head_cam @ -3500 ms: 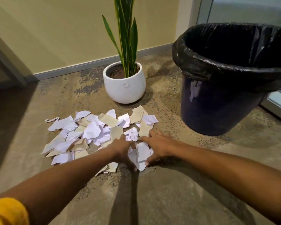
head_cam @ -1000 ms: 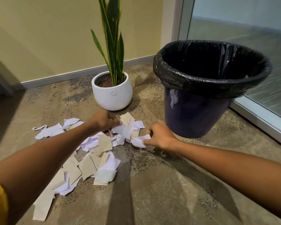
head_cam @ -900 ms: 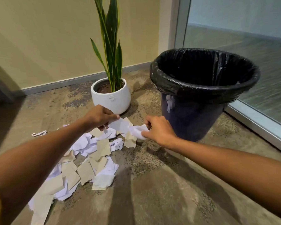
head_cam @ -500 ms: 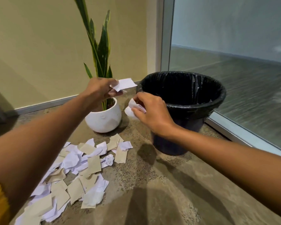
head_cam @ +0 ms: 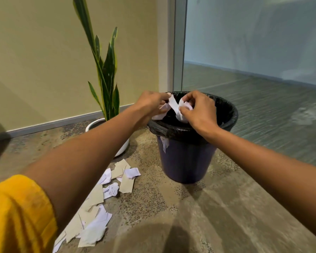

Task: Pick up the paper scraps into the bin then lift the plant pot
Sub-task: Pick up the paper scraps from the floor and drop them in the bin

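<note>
Fingers of the right hand curl round a crumpled wad of white paper, and those of the left hand pinch another white piece; both hands hang over the open mouth of the bin.

The handful looks loose, with one strip sticking up between the hands. If let go near the rim, light pieces could likely flutter out or catch on the black liner, falling back to the floor.

Many paper scraps, white and tan, torn and flat, remain scattered on the floor just left of the bin, some hidden under the left forearm. The white plant pot stands beyond them, near the wall, holding tall green leaves.
</note>
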A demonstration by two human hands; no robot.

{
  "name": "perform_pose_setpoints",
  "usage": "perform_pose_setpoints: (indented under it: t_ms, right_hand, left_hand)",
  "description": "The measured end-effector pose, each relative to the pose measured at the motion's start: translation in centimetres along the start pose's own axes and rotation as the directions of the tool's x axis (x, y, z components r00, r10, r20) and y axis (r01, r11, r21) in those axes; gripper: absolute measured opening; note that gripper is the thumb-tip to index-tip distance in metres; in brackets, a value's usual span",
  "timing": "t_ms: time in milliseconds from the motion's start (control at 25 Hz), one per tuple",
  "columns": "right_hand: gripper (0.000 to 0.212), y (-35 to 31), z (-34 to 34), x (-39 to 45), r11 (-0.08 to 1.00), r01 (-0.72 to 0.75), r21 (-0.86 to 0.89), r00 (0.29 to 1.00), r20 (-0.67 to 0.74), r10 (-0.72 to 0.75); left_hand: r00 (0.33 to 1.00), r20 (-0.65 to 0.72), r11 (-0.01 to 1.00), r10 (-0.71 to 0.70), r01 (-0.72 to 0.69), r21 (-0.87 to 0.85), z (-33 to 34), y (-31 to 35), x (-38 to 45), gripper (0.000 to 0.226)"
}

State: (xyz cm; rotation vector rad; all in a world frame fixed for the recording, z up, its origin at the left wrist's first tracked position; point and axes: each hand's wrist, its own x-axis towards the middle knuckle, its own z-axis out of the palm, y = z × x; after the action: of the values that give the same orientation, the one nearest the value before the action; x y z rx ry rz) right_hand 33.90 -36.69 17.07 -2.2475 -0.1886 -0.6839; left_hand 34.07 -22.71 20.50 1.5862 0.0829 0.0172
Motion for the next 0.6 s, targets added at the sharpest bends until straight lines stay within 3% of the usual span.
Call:
perform_pose_setpoints:
  t_ms: [120,360,480,600]
  right_hand:
    - [0.021,0.5,0.0,-0.3,1.000,0.023,-0.009,0.999,0.038,-0.022]
    - [0.011,-1.2,1.2,-1.0,0.994,0.089,0.066,0.993,0.067,-0.094]
    - [0.004,-3.2,2.7,-2.3,0.987,0.150,0.064,0.982,0.109,-0.156]
    - [0.009,-5.2,5.3,-4.9,0.967,0.240,0.083,0.942,0.219,-0.252]
  left_hand:
    - [1.000,0.008,0.999,-0.005,0.004,0.032,0.5,-0.2,-0.2,0.034]
    - [1.000,-0.006,0.992,0.019,-0.018,0.122,-0.8,-0.1,-1.4,0.027]
    - [0.999,0.044,0.946,0.027,-0.040,0.320,-2.8,0.4,-2.9,0.019]
    - [0.993,0.115,0.820,-0.017,-0.052,0.570,-6.4,0.2,-5.5,0.018]
